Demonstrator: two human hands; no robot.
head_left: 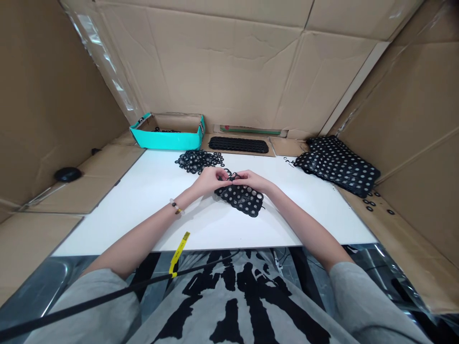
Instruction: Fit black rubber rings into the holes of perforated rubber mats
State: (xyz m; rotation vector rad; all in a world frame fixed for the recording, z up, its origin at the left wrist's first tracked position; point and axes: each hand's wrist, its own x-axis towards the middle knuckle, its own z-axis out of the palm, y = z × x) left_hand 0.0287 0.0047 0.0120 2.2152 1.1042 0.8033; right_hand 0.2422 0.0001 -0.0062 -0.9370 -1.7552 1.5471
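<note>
Nearest to the camera is a grey T-shirt [229, 306] with black print, and a black cable [96, 301] with a yellow tag [178, 254] crosses it toward a white board [143, 215]. The board's near edge passes under the 2 forearms, well apart from everything the hands work on.

Near the middle of the board, the left hand [211, 181], with a bracelet [176, 207] on its wrist, and the right hand [253, 182] come together. Both are closed at the fingertips on a small black rubber ring [232, 176], but the fingers hide part of it, so the exact hold is hard to see.

Just under the hands lies a black mat with round holes [241, 199], placed where the fingers reach it easily. A pile of rings [199, 161] sits near the board's far edge, also in short reach. Beyond that edge stand a teal box [167, 139] and a dark mat [238, 144]. Stacked mats [335, 166] lie at the board's right corner.
</note>
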